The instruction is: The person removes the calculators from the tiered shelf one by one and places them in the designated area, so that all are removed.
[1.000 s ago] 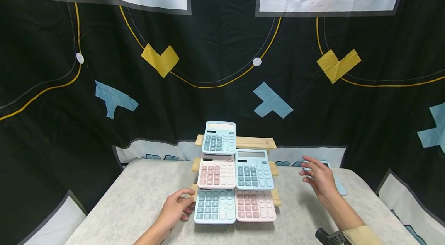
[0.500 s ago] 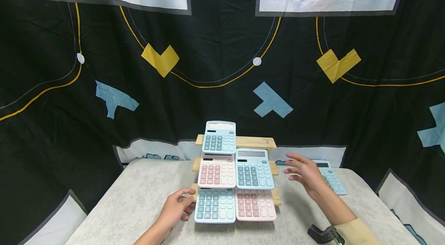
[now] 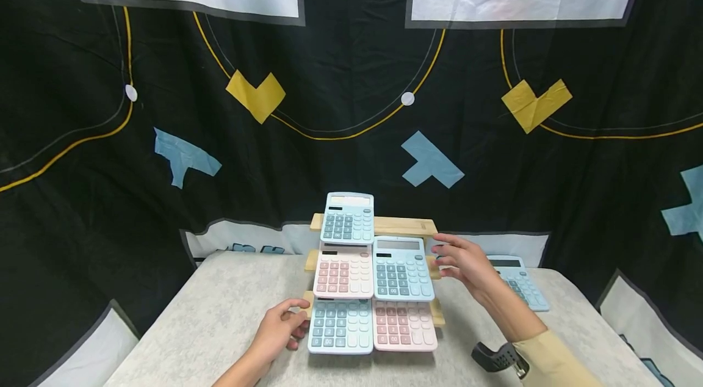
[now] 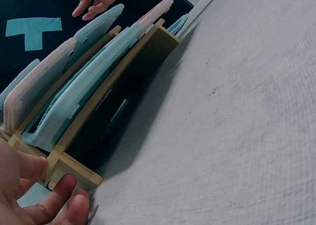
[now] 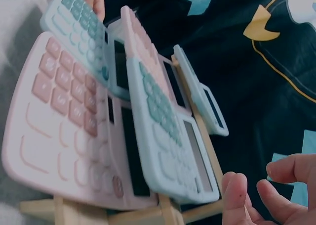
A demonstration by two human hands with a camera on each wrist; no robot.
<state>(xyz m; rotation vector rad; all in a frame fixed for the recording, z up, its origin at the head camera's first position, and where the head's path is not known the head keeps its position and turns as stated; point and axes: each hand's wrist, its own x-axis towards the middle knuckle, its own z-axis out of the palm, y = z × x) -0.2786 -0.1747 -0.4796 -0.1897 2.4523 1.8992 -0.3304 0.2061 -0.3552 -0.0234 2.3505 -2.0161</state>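
A wooden stepped rack (image 3: pixel 406 226) holds light blue and pink calculators in three tiers. The top tier has a blue calculator (image 3: pixel 348 218) at left. On the middle tier, a pink calculator (image 3: pixel 343 271) stands beside a blue calculator (image 3: pixel 403 268). Below are another blue calculator (image 3: pixel 340 326) and a pink calculator (image 3: pixel 405 326). My left hand (image 3: pixel 279 327) grips the rack's lower left end, its thumb against the wood in the left wrist view. Beside the rack's upper right, my right hand (image 3: pixel 467 264) holds nothing, fingers spread and slightly bent.
One more blue calculator (image 3: pixel 518 282) lies on the grey-white table (image 3: pixel 209 314) at the right, partly behind my right forearm. A black curtain (image 3: pixel 351 173) with taped shapes hangs behind the table. My right wrist wears a black strap (image 3: pixel 497 357).
My right hand has moved left, from over the calculator lying at the right to the rack's right side, uncovering that calculator. My left hand has stayed at the rack.
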